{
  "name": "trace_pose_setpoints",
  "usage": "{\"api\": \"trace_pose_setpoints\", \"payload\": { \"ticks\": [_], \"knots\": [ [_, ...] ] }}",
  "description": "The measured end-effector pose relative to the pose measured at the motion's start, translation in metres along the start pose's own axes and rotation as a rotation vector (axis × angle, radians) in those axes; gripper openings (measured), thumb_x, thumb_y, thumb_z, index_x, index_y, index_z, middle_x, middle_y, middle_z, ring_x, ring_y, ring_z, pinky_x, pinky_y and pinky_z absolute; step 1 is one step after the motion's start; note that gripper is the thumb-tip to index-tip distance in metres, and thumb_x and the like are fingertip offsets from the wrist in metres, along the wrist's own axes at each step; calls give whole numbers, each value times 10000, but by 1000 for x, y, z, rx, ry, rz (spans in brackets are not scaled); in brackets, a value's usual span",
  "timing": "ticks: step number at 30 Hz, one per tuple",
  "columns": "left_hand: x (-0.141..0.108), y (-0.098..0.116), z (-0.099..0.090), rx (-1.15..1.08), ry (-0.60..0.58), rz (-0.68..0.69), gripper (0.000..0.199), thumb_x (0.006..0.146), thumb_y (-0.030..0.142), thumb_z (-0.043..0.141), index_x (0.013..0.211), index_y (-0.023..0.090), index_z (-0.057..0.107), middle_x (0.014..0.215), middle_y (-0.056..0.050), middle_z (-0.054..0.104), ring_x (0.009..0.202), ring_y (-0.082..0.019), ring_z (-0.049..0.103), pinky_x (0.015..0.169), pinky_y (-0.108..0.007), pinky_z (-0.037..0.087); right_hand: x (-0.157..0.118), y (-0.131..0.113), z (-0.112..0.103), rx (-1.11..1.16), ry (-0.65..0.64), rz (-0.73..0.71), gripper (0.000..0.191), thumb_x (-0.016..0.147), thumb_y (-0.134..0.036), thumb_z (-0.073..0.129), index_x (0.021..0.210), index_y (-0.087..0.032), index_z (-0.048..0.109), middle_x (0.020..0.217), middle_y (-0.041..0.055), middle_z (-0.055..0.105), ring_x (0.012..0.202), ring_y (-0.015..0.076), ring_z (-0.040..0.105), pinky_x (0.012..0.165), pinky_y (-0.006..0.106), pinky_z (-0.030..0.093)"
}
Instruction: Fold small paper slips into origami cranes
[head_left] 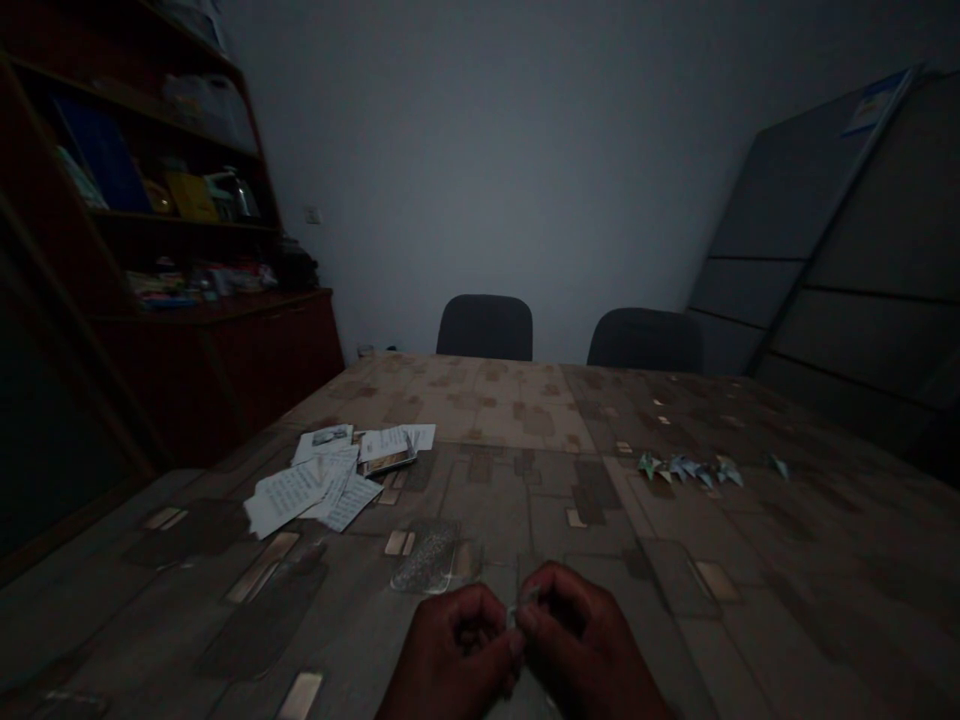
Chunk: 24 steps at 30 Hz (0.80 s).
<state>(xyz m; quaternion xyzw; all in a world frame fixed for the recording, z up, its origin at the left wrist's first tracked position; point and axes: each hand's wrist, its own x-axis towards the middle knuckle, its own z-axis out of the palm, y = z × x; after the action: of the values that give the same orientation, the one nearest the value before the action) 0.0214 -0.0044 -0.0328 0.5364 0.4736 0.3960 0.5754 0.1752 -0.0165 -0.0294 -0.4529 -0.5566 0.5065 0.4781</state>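
Observation:
Low in the centre of the head view, my left hand (457, 650) and my right hand (581, 640) meet over the patterned table (480, 540). Both hands have curled fingers, with thumbs and fingertips pinched close together. A small pale piece, perhaps paper, shows between the fingertips; most of it is hidden and the picture is dark. Just beyond my left hand lies a clear, speckled rounded patch (426, 560) on the tablecloth.
Printed cards or papers (289, 495) lie loosely piled at the left. Several small folded paper pieces (682, 468) form a row at the right, one (778, 465) apart. Two dark chairs (486, 325) stand beyond the far edge; a shelf cabinet (262, 350) is left.

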Motion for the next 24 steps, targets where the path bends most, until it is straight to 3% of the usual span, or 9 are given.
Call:
{"api": "trace_pose_setpoints", "payload": {
  "ticks": [7, 10, 15, 19, 24],
  "knots": [
    [-2, -6, 3, 122, 21, 1, 188, 699, 285, 621, 550, 192, 556, 478, 0, 605, 479, -157, 549, 480, -249, 375, 1, 0, 0, -216, 48, -117, 138, 802, -304, 635, 739, -182, 644, 707, 6, 582, 688, 173, 542, 635, 274, 410],
    [0, -11, 3, 87, 13, -2, 203, 698, 303, 636, 550, 192, 552, 478, -7, 616, 473, -159, 559, 475, -255, 393, 3, -1, -1, -164, 15, -70, 198, 821, -358, 620, 740, -178, 639, 676, 2, 575, 670, 168, 534, 625, 270, 414],
    [5, -11, -2, -155, -18, -73, 270, 657, 317, 726, 554, 191, 511, 491, -28, 663, 419, -146, 584, 459, -251, 427, 6, -6, -9, -19, 33, 31, 289, 821, -460, 642, 913, -186, 652, 694, -14, 558, 665, 161, 533, 622, 260, 414],
    [7, -11, -3, -236, 3, -82, 326, 651, 351, 775, 563, 183, 510, 482, -15, 654, 407, -130, 577, 455, -231, 416, 7, -1, -13, -72, -33, 24, 292, 806, -468, 655, 792, -178, 630, 677, -9, 554, 647, 157, 506, 608, 262, 397],
    [3, -3, -3, -151, 13, -38, 261, 654, 338, 782, 621, 165, 590, 500, 22, 602, 456, -134, 563, 482, -229, 386, 6, 4, -7, -123, 5, 31, 240, 806, -408, 636, 730, -185, 590, 627, -27, 516, 613, 148, 468, 588, 259, 364]
  ]
}}
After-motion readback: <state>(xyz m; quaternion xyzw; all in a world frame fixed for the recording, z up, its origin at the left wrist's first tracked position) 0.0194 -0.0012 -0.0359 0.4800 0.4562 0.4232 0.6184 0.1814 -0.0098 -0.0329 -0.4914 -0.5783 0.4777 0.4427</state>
